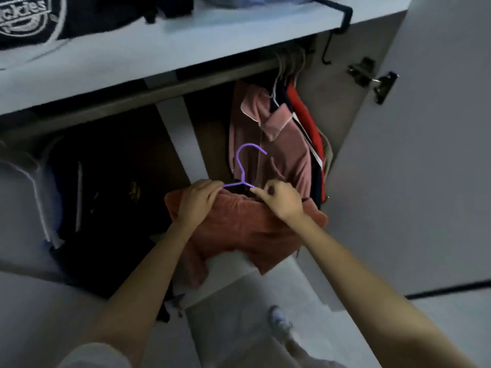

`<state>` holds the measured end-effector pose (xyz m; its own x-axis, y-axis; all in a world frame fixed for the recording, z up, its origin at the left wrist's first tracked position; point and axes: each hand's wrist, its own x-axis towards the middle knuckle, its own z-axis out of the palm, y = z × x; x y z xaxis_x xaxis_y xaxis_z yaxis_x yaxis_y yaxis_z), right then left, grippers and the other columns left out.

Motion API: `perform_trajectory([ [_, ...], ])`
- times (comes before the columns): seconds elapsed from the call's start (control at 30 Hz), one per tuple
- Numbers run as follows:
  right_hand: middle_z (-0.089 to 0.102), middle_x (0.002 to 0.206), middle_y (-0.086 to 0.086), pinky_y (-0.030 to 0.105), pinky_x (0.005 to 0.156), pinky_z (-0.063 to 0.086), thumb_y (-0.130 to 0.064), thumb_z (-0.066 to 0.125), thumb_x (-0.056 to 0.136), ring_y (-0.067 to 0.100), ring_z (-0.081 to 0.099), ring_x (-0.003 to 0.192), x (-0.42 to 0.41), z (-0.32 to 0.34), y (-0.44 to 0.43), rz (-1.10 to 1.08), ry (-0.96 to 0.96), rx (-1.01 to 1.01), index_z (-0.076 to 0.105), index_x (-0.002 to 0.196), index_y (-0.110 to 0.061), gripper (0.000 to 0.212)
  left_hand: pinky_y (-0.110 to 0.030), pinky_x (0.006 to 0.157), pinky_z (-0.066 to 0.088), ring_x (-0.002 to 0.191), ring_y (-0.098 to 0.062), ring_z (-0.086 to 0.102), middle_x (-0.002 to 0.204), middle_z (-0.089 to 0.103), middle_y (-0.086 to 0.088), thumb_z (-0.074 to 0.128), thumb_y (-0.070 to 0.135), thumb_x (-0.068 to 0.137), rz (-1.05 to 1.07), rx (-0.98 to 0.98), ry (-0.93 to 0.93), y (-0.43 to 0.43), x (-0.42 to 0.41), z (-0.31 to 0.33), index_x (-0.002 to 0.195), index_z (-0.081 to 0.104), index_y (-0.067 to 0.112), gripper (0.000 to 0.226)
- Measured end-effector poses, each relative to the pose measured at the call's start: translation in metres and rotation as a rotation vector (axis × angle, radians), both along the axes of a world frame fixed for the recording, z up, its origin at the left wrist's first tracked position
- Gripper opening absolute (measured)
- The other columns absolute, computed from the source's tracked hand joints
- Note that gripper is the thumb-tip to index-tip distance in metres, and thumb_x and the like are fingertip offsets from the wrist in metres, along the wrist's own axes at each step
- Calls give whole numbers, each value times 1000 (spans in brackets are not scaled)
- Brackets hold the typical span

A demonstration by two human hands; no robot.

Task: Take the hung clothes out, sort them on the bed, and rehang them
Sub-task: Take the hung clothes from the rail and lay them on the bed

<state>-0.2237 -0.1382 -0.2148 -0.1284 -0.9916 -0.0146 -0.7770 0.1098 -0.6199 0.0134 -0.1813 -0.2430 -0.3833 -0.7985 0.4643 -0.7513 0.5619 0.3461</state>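
A rust-orange velvety garment (247,229) hangs on a purple wire hanger (243,166) in front of the open wardrobe. My left hand (199,200) grips the garment's left shoulder over the hanger's arm. My right hand (279,200) pinches the fabric and the hanger's right arm at the collar. The hook points up, free of the rail. Behind it, a pink garment (268,144), a red one (305,115) and several dark ones hang at the right end of the rail.
The wardrobe door (425,155) stands open on the right, with a hinge (372,78). A shelf (132,57) above holds folded dark clothes. Dark garments (106,195) fill the lower left. My foot (281,322) stands on the pale floor.
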Motion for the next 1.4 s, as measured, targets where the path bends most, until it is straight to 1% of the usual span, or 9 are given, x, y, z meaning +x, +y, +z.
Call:
perform_trajectory([
  [0.07, 70, 82, 3, 34, 65, 42, -64, 61, 84, 26, 65, 86, -10, 1, 27, -77, 27, 12, 64, 78, -16, 49, -36, 82, 49, 89, -27, 66, 97, 72, -8, 49, 20, 95, -88, 8, 26, 8, -16, -5, 102, 73, 6, 28],
  [0.2, 69, 84, 6, 33, 62, 38, -65, 60, 85, 31, 63, 86, -36, 3, 86, -259, 58, 38, 57, 75, -14, 51, -39, 83, 52, 90, -28, 66, 97, 72, -7, 52, 19, 97, -255, 16, 60, 25, -60, -15, 103, 72, 7, 24],
  [0.27, 66, 76, 5, 33, 61, 35, -66, 58, 85, 32, 61, 81, -52, 3, 117, -358, 58, 54, 56, 72, -14, 53, -38, 85, 50, 90, -27, 66, 97, 72, -6, 53, 18, 97, -352, 0, 59, 35, -88, -19, 103, 73, 7, 24],
  [0.37, 52, 60, -2, 33, 57, 29, -65, 57, 87, 29, 52, 68, -73, 4, 163, -494, 44, 75, 44, 62, -15, 57, -39, 86, 51, 90, -28, 66, 99, 72, -6, 53, 17, 97, -484, -28, 39, 50, -131, -21, 104, 73, 8, 23],
  [0.63, 66, 78, 7, 32, 60, 34, -60, 57, 89, 30, 60, 80, -130, 11, 293, -854, 27, 20, 61, 78, -12, 50, -37, 85, 49, 89, -29, 66, 98, 72, -6, 54, 17, 94, -823, -46, 41, 134, -256, -14, 106, 72, 8, 23],
  [1.0, 65, 79, 7, 35, 62, 35, -55, 49, 95, 32, 60, 80, -184, 20, 564, -1314, 96, 53, 55, 76, -16, 45, -33, 74, 52, 86, -25, 69, 96, 75, -4, 52, 22, 92, -1181, -65, 90, 390, -402, 2, 98, 76, 10, 28],
  [1.13, 55, 70, 1, 34, 61, 30, -55, 48, 96, 29, 56, 77, -184, 25, 663, -1520, 63, 79, 49, 71, -18, 45, -31, 74, 49, 86, -24, 70, 96, 75, -3, 53, 23, 93, -1359, -54, 86, 491, -444, 2, 100, 75, 11, 26],
  [1.3, 60, 74, 5, 34, 62, 34, -54, 47, 96, 31, 60, 82, -173, 36, 777, -1750, 94, 122, 46, 67, -19, 46, -33, 73, 50, 87, -25, 69, 96, 74, -3, 47, 26, 94, -1627, -74, 96, 617, -481, 12, 104, 74, 13, 31],
  [1.4, 60, 75, 5, 35, 64, 38, -52, 49, 96, 31, 60, 83, -166, 47, 843, -1907, 109, 134, 55, 72, -14, 45, -35, 70, 54, 84, -29, 70, 95, 74, -6, 45, 24, 93, -1797, -76, 142, 696, -502, 22, 103, 74, 10, 33],
])
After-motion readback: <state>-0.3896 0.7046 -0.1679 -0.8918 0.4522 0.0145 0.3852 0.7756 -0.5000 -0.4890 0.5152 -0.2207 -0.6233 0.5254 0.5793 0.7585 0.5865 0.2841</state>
